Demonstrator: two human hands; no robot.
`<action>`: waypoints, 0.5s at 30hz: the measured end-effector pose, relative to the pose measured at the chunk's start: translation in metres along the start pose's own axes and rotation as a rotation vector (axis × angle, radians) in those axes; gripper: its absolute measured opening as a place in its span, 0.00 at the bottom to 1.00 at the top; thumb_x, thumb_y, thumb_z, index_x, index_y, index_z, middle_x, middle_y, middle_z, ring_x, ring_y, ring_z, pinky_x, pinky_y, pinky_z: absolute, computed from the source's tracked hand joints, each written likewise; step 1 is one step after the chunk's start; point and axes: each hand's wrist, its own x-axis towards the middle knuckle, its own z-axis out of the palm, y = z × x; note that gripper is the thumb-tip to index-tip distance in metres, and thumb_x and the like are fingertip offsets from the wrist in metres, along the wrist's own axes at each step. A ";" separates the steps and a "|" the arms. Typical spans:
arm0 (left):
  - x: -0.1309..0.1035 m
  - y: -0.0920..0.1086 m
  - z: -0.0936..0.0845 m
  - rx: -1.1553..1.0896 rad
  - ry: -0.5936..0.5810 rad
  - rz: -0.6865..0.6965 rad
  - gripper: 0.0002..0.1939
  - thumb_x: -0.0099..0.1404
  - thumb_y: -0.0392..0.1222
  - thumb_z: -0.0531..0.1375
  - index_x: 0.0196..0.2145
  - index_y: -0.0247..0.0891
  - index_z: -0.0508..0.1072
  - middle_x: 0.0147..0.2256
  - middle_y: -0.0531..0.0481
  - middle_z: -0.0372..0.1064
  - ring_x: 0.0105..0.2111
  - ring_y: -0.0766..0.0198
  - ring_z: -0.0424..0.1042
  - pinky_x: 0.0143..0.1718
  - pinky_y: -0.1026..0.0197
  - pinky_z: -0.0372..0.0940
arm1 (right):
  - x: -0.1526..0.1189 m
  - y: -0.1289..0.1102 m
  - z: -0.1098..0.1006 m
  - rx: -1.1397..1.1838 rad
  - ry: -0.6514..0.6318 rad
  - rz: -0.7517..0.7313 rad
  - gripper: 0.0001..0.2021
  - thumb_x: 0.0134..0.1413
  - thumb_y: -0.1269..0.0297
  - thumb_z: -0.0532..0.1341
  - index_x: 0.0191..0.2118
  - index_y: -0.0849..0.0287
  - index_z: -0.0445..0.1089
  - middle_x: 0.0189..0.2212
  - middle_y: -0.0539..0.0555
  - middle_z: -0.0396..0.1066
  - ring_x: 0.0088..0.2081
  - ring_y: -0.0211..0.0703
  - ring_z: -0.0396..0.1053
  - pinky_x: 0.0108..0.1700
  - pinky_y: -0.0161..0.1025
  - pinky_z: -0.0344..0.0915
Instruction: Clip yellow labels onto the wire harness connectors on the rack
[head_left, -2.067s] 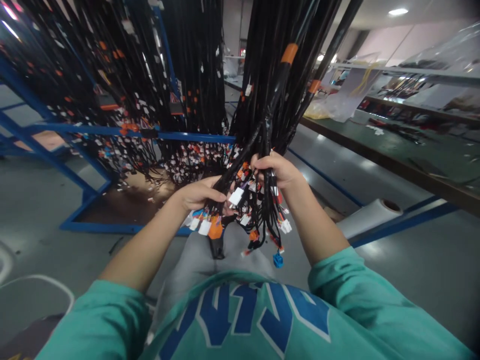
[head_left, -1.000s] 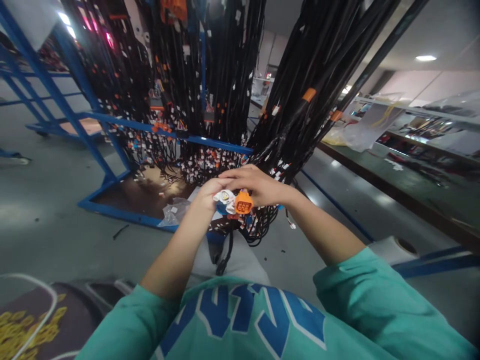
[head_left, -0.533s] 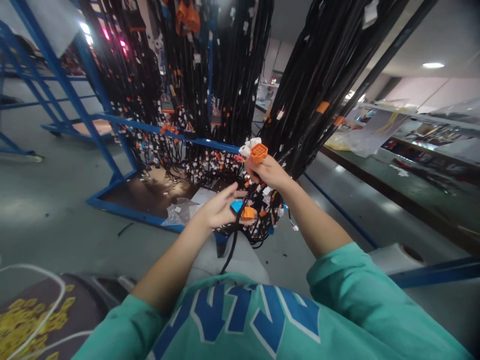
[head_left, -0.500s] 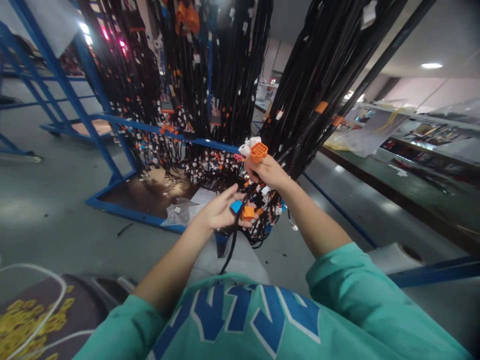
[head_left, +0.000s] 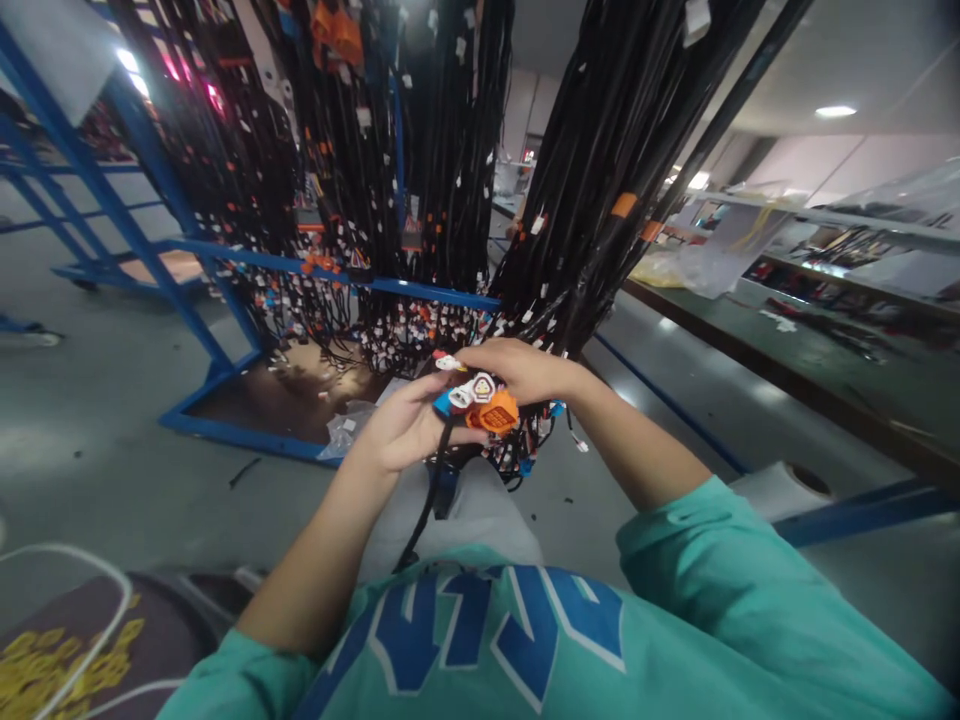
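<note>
My left hand (head_left: 401, 425) is curled around a bunch of wire connectors, a blue connector (head_left: 443, 404) showing by its fingers. A black cable (head_left: 429, 500) hangs from this bunch toward my lap. My right hand (head_left: 517, 370) reaches over from the right, gripping white connectors (head_left: 472, 391) and an orange connector (head_left: 498, 412) with its open face turned up toward me. Both hands meet, so the two groups of connectors sit close together. Which fingers press which connector is partly hidden.
Dense bundles of black wire harnesses (head_left: 592, 190) hang ahead from a blue-framed rack (head_left: 255, 255). A clear plastic bag (head_left: 346, 430) lies on its base. On the right runs a long workbench (head_left: 795, 350), with a white roll (head_left: 784, 490) nearby. A container of yellow pieces (head_left: 60, 650) stands lower left.
My right hand has come down and left with its white and orange connectors, joining my left hand. The left hand has shifted slightly left. The view has turned a little to the right.
</note>
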 end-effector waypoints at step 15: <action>0.016 -0.023 -0.121 0.991 0.519 0.168 0.06 0.60 0.42 0.56 0.31 0.36 0.65 0.27 0.50 0.66 0.33 0.60 0.71 0.37 0.58 0.65 | 0.008 0.025 0.014 -0.157 -0.005 0.439 0.18 0.46 0.71 0.56 0.46 0.56 0.69 0.41 0.51 0.73 0.41 0.46 0.69 0.37 0.34 0.57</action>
